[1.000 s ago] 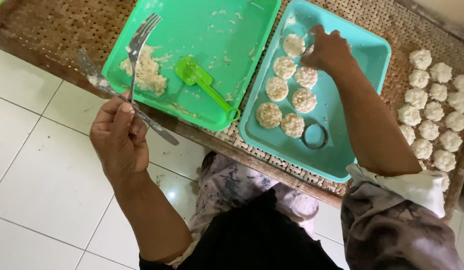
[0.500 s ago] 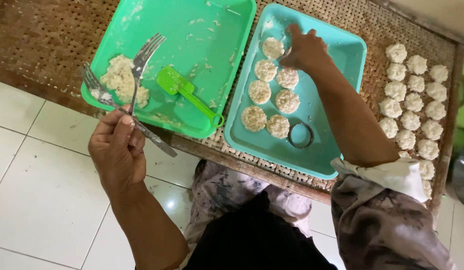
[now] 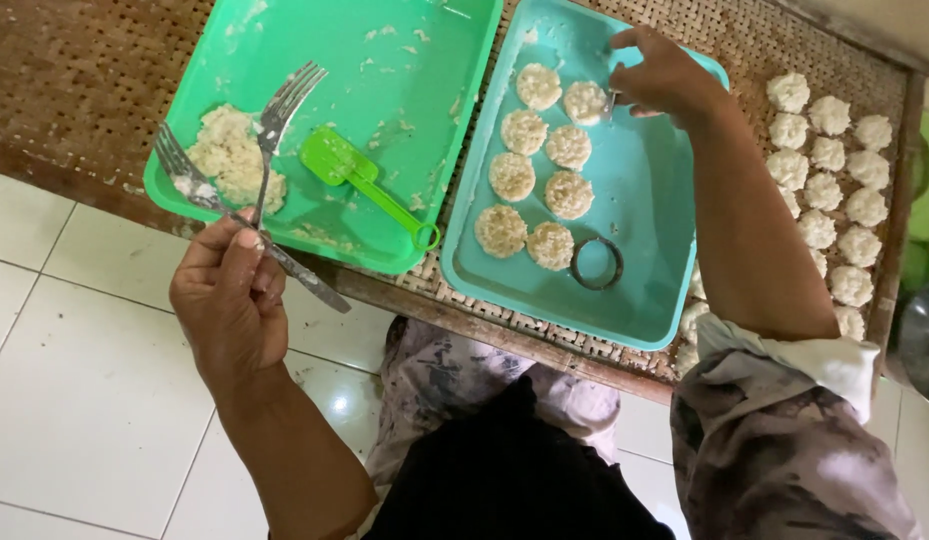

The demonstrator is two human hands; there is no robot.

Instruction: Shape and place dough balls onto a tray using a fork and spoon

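Observation:
My left hand is shut on two metal forks that cross in its fingers, their tines over a heap of white rice mix in the green tray. My right hand hovers at the far end of the teal tray, fingertips bent down beside the top patty. A sliver of grey metal shows under them; what it is stays unclear. Several round flat patties lie in two rows in the teal tray, and a metal ring mould lies near its front edge.
A green plastic scoop lies in the green tray. Both trays rest on a woven bamboo table. Several white lumps sit in rows on the table at the right. A metal bowl shows at the right edge. White floor tiles lie below.
My right hand has moved from among the patties to the tray's far end. My left hand with the forks has stayed roughly in place as the view shifted.

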